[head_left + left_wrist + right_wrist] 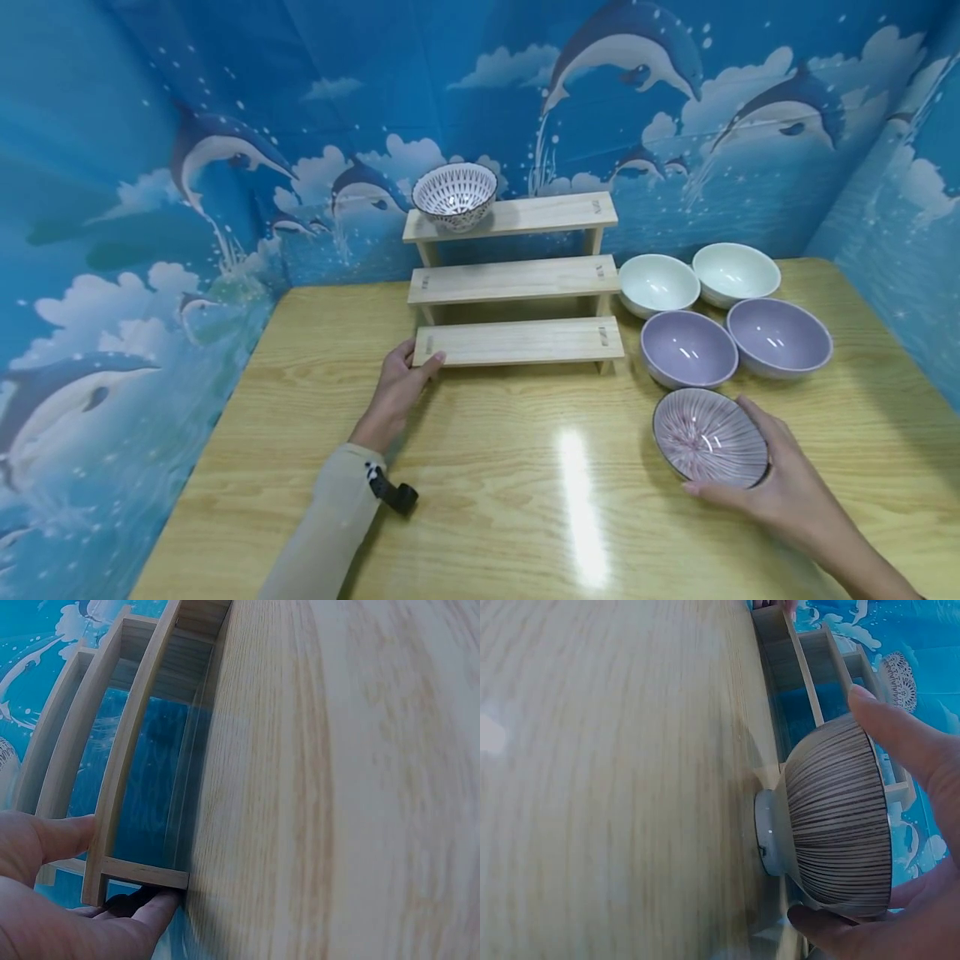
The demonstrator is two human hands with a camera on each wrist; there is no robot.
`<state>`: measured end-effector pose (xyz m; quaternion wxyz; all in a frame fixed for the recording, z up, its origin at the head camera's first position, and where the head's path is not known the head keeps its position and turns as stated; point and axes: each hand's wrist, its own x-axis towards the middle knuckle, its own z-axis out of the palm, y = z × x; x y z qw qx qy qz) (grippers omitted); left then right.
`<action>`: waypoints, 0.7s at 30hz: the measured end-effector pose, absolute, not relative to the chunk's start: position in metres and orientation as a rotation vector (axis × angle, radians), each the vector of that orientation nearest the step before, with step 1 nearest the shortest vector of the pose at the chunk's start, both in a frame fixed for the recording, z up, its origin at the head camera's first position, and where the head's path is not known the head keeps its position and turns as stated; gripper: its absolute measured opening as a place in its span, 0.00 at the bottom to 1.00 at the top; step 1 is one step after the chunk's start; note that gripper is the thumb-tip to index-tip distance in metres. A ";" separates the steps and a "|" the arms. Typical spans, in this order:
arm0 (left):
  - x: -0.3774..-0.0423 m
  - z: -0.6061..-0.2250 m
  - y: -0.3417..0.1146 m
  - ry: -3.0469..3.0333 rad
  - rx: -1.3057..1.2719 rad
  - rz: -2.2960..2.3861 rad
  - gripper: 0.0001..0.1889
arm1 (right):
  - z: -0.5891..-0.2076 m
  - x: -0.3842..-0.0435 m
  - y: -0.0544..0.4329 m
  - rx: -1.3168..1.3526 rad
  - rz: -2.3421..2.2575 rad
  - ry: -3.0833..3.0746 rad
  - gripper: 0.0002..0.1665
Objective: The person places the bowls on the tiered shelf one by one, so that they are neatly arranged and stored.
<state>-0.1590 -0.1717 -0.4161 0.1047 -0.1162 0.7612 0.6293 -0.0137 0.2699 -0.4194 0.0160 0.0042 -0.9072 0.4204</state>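
Observation:
My right hand [783,487] grips the rim and side of a striped bowl [708,437], white with purplish-brown lines radiating inside and a dark rim. In the right wrist view the striped bowl [836,825] has its foot close over the table, thumb at the rim and fingers around the far side. With my left hand [393,387] I hold the left end of the lowest step of a three-tier wooden stand [517,342]. The left wrist view has that thumb on the step's front edge and the fingers curled at its end.
A black-and-white patterned bowl [455,196] sits on the top step's left end. Right of the stand are two purple bowls [690,350] and, behind them, two pale mint bowls [658,285]. A blue dolphin-print backdrop [480,83] borders the wooden table [480,517].

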 end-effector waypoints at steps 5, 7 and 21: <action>-0.159 -0.416 -0.171 2.249 -0.353 1.856 0.38 | -0.422 -0.013 0.269 0.024 1.300 -2.819 0.81; -0.159 -0.416 -0.171 2.251 -0.354 1.854 0.38 | -0.423 -0.013 0.268 0.023 1.301 -2.815 0.81; -0.160 -0.417 -0.171 2.246 -0.367 1.850 0.39 | -0.421 -0.012 0.267 -0.030 1.278 -2.806 0.77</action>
